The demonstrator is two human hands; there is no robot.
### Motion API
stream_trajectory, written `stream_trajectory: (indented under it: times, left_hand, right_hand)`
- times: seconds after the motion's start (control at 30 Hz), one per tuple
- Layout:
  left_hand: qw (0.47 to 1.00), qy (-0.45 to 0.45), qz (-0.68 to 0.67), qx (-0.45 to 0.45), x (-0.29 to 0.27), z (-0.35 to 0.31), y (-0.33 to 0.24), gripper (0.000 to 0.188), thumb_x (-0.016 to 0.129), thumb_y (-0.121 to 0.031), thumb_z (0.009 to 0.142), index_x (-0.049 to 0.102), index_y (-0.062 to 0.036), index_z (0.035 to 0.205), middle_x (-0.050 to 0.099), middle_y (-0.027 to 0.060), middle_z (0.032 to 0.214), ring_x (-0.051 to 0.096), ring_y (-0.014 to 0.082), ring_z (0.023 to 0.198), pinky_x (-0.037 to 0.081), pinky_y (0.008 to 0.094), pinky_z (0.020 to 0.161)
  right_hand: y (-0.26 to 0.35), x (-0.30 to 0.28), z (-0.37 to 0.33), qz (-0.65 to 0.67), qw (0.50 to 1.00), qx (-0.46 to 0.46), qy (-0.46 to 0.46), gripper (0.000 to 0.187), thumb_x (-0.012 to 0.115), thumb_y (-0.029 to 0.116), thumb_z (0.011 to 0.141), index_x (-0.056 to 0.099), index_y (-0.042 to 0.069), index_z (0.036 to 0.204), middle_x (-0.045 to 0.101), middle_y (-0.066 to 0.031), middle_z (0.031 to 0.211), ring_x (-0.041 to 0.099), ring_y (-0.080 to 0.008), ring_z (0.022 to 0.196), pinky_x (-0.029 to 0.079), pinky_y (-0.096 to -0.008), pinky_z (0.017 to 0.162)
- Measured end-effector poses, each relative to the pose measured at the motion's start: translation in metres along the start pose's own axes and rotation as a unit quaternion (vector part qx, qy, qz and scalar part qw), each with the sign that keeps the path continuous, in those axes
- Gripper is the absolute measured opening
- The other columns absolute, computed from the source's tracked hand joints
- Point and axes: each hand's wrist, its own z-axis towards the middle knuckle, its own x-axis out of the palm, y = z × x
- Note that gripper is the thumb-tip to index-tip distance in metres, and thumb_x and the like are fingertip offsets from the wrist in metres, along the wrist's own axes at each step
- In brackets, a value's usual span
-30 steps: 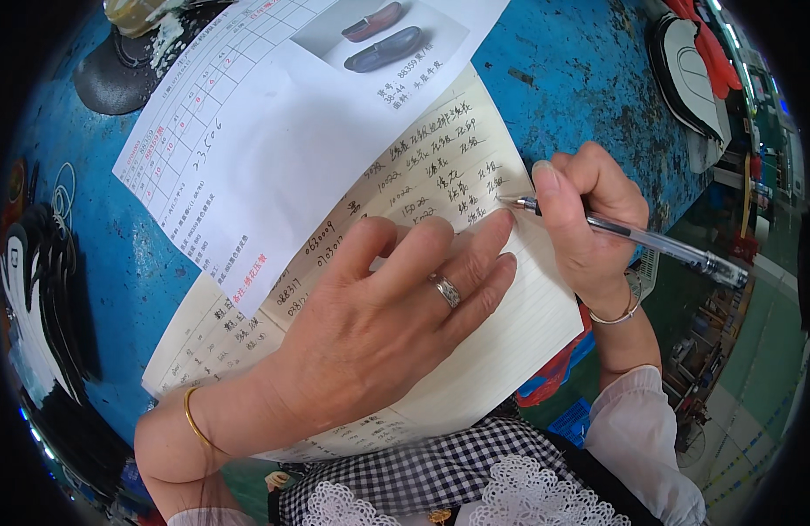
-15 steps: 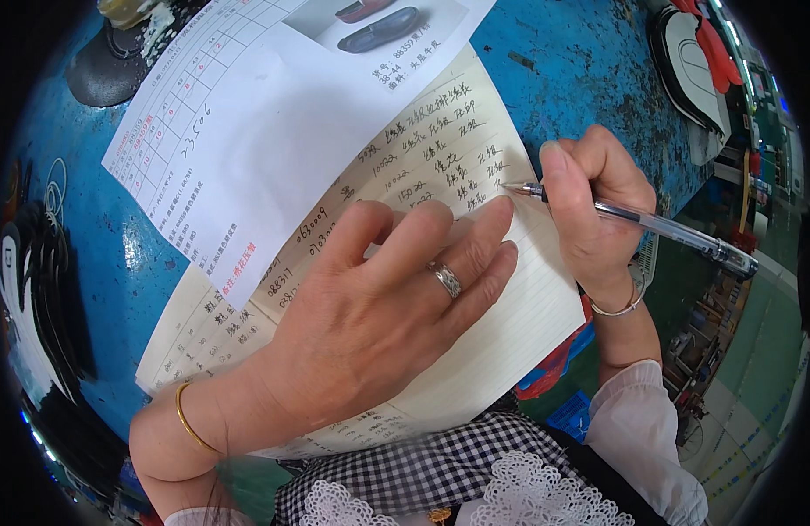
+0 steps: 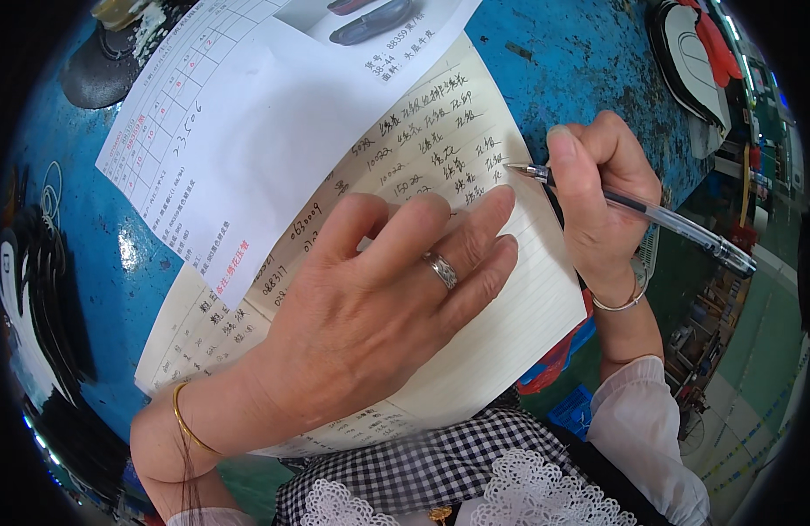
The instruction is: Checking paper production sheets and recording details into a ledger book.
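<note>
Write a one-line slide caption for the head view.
Left hand flat on a cream lined notebook page, right hand writing with a clear plastic pen, on a worn blue table.

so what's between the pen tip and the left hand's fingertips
In the head view, only a short stretch of lined notebook page with handwriting lies between the pen tip and the left hand fingertips.

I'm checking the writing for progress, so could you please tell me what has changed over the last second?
Little has changed. The right hand has kept its grip on the pen, whose tip stays at the handwritten lines near the notebook's right edge, barely shifted. The left hand still lies flat on the page, and the white form still overlaps the notebook's top.
</note>
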Motion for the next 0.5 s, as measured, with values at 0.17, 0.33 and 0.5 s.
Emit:
stream_trajectory:
  times: [0.17, 0.33, 0.5]
  left_hand:
    - [1.000, -0.010, -0.003, 0.003, 0.0023, -0.0005, 0.0008, 0.054, 0.064, -0.014, 0.072, 0.057, -0.0224, 0.126, 0.048, -0.0049, 0.143, 0.046, 0.0206, 0.092, 0.041, 0.0350, 0.079]
    - [1.000, -0.008, -0.003, 0.003, 0.0003, -0.0005, 0.0008, 0.054, 0.065, -0.014, 0.072, 0.058, -0.0220, 0.125, 0.048, -0.0049, 0.143, 0.046, 0.0207, 0.092, 0.041, 0.0348, 0.078]
    - [1.000, -0.012, -0.010, 0.001, 0.0005, -0.0003, 0.0007, 0.052, 0.065, -0.013, 0.072, 0.059, -0.0216, 0.124, 0.048, -0.0050, 0.142, 0.046, 0.0206, 0.093, 0.040, 0.0343, 0.078]
  right_hand:
    - [-0.0006, -0.0014, -0.0019, -0.016, 1.000, 0.004, 0.019, 0.031, 0.068, 0.004, 0.084, 0.046, 0.004, 0.063, 0.046, 0.0043, 0.058, 0.035, -0.0017, 0.052, 0.029, -0.0211, 0.045]
    - [0.0012, -0.0008, -0.0014, -0.026, 1.000, -0.001, 0.011, 0.031, 0.068, 0.004, 0.084, 0.046, 0.004, 0.063, 0.046, 0.0045, 0.057, 0.035, -0.0017, 0.052, 0.029, -0.0213, 0.044]
    - [0.0008, -0.0018, -0.0018, -0.034, 0.999, -0.006, 0.011, 0.030, 0.067, 0.004, 0.084, 0.046, 0.004, 0.063, 0.046, 0.0044, 0.057, 0.035, -0.0016, 0.052, 0.029, -0.0213, 0.044]
